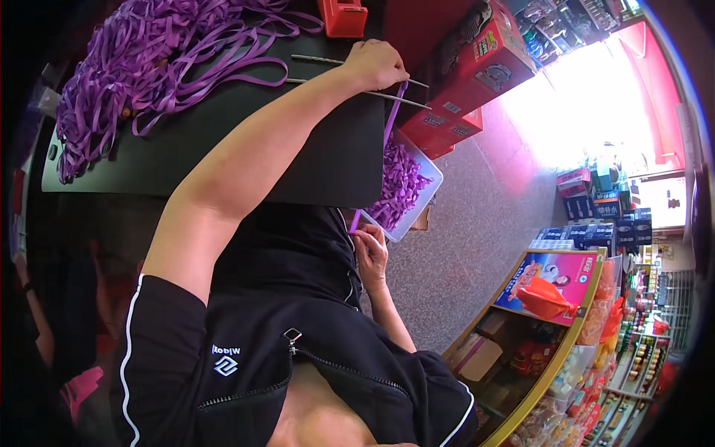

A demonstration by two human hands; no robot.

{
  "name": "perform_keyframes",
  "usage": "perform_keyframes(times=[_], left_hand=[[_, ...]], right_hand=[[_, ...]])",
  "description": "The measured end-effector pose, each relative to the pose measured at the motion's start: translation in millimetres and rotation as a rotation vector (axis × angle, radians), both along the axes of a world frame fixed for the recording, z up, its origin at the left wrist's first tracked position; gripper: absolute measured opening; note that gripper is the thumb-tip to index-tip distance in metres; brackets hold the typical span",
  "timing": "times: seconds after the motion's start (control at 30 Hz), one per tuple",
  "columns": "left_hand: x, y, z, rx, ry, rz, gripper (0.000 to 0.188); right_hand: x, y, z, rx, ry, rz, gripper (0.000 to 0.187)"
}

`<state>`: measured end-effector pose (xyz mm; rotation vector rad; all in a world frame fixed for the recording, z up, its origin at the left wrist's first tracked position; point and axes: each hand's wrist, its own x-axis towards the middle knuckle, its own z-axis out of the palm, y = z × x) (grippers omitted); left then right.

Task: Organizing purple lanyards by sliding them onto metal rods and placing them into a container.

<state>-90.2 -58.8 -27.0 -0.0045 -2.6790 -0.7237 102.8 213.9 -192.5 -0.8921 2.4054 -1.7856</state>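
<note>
My left hand point(376, 67) is stretched across the black table point(331, 160) to its far right corner. Its fingers are closed on a purple ribbon point(395, 115), beside two thin metal rods point(398, 97) that jut past the table edge. The ribbon hangs down from there along the table's side. Lower and nearer my body, my right hand point(370, 255) pinches a purple strip point(355, 221); whether it is the same ribbon is hidden by the table corner. A large tangled heap of purple ribbons point(167, 56) covers the table's left part.
Below the table's right side stands a translucent plastic bin point(427, 195) holding many short purple pieces point(402, 182). A red plastic holder point(344, 18) sits at the back of the table. Red cartons point(477, 63) stand beyond. To the right are a glass display cabinet point(514, 335) and stocked shelves point(637, 365).
</note>
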Motion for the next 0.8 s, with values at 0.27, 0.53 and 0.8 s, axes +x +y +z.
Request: perform_keyframes(times=[0.27, 0.53, 0.8], left_hand=[[8, -2, 1, -0.004, -0.066, 0.010, 0.022], [10, 0, 2, 0.029, -0.052, 0.027, 0.022], [9, -1, 3, -0.012, -0.077, 0.011, 0.024]], right_hand=[[11, 20, 102, -0.232, 0.038, 0.098, 0.009], [-36, -11, 176, -0.587, 0.306, 0.261, 0.033], [-62, -43, 240, -0.315, 0.548, 0.495, 0.027]])
